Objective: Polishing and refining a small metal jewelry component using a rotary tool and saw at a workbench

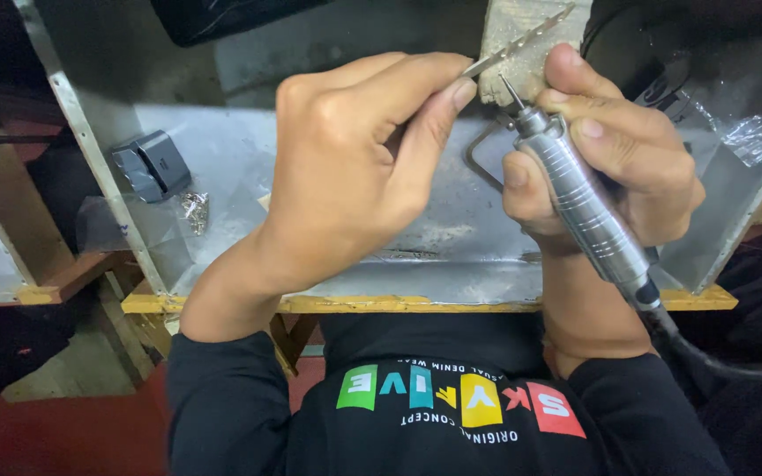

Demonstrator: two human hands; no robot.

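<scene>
Sheet metal lined the surface [451,238] before us, grey and scuffed, with a yellow-painted wooden edge [399,304] running along its near side and metal walls rising at left and right. We looked straight down over our dark long-sleeved shirt [451,414] with its row of coloured blocks.

Our left hand [354,167] was pinched around a thin, toothed metal strip [522,40], thumb and forefinger gripping its lower end so that the strip slanted up and to the right, across a worn wooden peg [522,62] that stood at the back of the surface. Our right hand [601,154] was wrapped around a ribbed silver rotary handpiece [584,211], held much like a pen, its fine pointed bit [511,92] aimed up towards the strip, just below where our left fingers held it. Whether the bit actually touched the strip, we could not tell. A black flexible shaft [716,357] ran from the rear of the handpiece off to the right.

Well to the left, a small dark grey boxy device [152,165] sat on the metal, and just beside it lay a little heap of shiny metal scraps [194,210]. Crumpled clear plastic [751,132] lay at the far right.
</scene>
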